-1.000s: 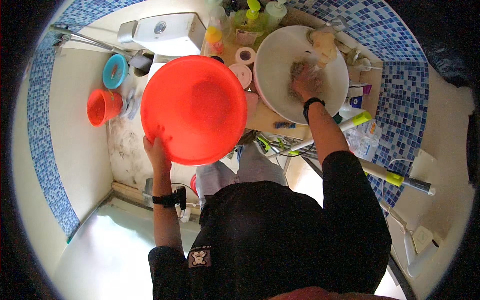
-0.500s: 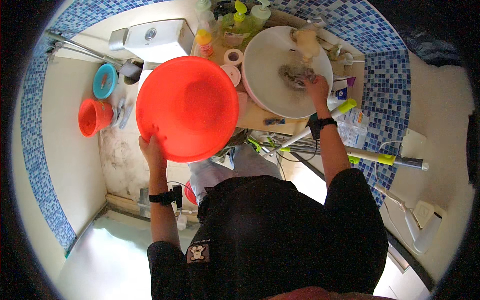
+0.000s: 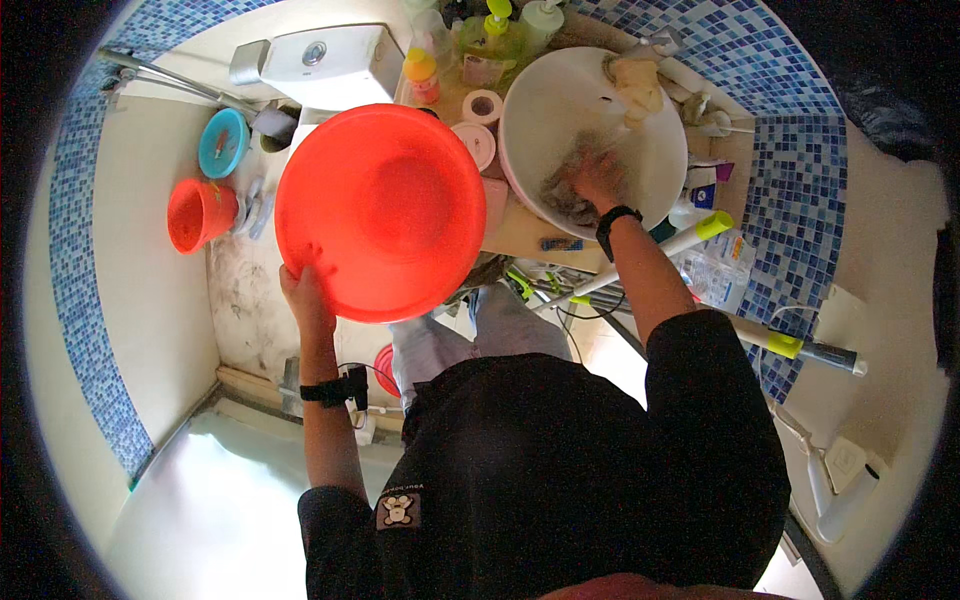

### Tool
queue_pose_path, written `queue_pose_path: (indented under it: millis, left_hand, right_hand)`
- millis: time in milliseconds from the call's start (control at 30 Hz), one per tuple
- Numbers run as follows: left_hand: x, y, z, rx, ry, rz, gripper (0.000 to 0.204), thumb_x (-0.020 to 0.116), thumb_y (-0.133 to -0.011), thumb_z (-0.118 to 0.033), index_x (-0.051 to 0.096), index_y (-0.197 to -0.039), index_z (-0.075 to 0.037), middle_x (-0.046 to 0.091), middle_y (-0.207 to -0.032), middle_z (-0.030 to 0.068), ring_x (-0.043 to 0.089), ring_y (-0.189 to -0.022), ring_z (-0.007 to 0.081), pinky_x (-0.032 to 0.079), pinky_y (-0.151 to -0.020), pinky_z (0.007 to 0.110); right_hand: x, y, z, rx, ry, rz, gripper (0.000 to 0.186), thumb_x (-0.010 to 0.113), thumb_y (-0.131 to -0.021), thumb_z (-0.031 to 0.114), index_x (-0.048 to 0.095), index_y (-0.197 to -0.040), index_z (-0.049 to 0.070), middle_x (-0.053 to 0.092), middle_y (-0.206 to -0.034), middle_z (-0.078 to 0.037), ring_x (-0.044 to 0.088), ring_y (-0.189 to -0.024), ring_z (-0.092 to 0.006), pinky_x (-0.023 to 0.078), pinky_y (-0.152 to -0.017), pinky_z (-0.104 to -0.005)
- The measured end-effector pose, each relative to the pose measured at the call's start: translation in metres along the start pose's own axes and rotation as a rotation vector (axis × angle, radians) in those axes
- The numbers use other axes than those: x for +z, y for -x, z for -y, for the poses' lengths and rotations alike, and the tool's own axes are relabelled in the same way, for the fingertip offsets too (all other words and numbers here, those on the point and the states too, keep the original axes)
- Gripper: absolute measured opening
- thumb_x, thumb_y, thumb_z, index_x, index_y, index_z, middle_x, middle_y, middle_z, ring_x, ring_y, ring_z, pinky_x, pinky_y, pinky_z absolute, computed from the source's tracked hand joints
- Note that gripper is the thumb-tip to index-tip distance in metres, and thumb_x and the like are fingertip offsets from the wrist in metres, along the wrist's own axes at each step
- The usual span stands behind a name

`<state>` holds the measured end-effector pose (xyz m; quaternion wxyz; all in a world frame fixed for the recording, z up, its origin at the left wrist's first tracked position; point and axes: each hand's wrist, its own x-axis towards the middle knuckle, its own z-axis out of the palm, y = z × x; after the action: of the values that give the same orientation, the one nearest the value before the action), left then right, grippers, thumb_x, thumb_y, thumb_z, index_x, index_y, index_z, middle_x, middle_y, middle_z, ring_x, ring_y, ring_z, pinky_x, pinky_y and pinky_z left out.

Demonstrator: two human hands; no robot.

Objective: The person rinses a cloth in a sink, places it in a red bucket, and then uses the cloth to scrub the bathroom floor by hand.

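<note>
My left hand [image 3: 308,292] grips the lower-left rim of a large red plastic basin [image 3: 420,240], raised left of the sink with its round face toward me. My right hand [image 3: 600,180] is down inside the white round sink [image 3: 650,175], its fingers curled into a grey, wet-looking tangled mass [image 3: 568,200] that I cannot make out, partly hidden by the hand. A pale yellow cloth [image 3: 637,85] lies at the sink's back rim by the metal tap [image 3: 660,43].
Pump bottles [image 3: 540,25], a yellow-capped bottle [image 3: 422,80] and paper rolls [image 3: 482,108] crowd the counter. A white toilet tank [image 3: 330,65] is behind. An orange bucket [image 3: 200,215] and blue basin [image 3: 222,143] stand left. Mop handles [image 3: 700,235] lean along the right.
Over the last half second my right hand has moved leftward, from the sink's right side toward its middle, with the grey mass. My left hand still holds the basin, in nearly the same place.
</note>
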<state>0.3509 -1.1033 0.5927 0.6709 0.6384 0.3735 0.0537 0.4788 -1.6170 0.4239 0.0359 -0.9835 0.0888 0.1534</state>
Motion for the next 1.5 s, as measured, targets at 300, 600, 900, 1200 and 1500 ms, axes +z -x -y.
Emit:
queue_pose_path:
  millis: [300, 600, 900, 1200, 1500]
  left_hand:
    - [0.0, 0.0, -0.002, 0.018, -0.06, -0.003, 0.019, 0.05, -0.086, 0.001, 0.055, -0.104, -0.001, 0.064, -0.098, 0.0081, 0.065, -0.079, 0.0173, 0.057, -0.069, 0.032]
    - [0.0, 0.001, 0.0, -0.005, -0.003, 0.002, 0.019, 0.051, -0.087, 0.002, 0.055, -0.106, -0.001, 0.064, -0.099, 0.009, 0.065, -0.08, 0.0177, 0.057, -0.071, 0.032]
    - [-0.003, 0.004, -0.001, 0.102, 0.055, 0.018, 0.015, 0.058, -0.093, -0.006, 0.056, -0.106, -0.001, 0.065, -0.099, 0.0107, 0.065, -0.077, 0.0183, 0.056, -0.066, 0.031]
    - [-0.003, -0.001, 0.001, 0.052, -0.006, -0.054, 0.021, 0.051, -0.084, -0.002, 0.054, -0.105, 0.001, 0.064, -0.096, 0.0097, 0.063, -0.08, 0.0178, 0.055, -0.07, 0.033]
    - [-0.001, 0.002, 0.001, 0.023, -0.055, -0.047, 0.016, 0.054, -0.088, -0.004, 0.056, -0.104, 0.0, 0.063, -0.093, 0.0075, 0.061, -0.079, 0.0151, 0.053, -0.067, 0.031]
  right_hand:
    - [-0.008, -0.06, -0.051, -0.059, 0.179, -0.222, 0.025, 0.066, -0.095, 0.019, 0.064, -0.111, 0.0, 0.064, -0.105, -0.021, 0.063, -0.094, -0.0397, 0.051, -0.08, -0.0532]
    - [-0.122, 0.06, -0.023, 0.097, -0.203, 0.038, 0.043, 0.067, -0.093, 0.036, 0.068, -0.1, -0.006, 0.066, -0.103, -0.025, 0.063, -0.098, -0.0442, 0.049, -0.088, -0.0552]
    - [-0.037, 0.017, 0.025, -0.048, -0.097, 0.223, 0.085, 0.056, -0.096, 0.06, 0.03, -0.159, 0.008, 0.023, -0.163, -0.028, 0.026, -0.146, -0.0553, 0.029, -0.117, -0.062]
    - [0.007, -0.061, -0.045, -0.158, 0.197, 0.288, 0.08, 0.062, -0.095, 0.055, 0.034, -0.157, 0.012, 0.037, -0.152, -0.033, 0.041, -0.139, -0.0437, 0.037, -0.112, -0.0581]
    - [-0.1, 0.07, -0.045, -0.004, -0.167, -0.118, 0.051, 0.074, -0.086, 0.044, 0.063, -0.099, -0.005, 0.063, -0.093, -0.025, 0.061, -0.092, -0.0456, 0.049, -0.081, -0.0542]
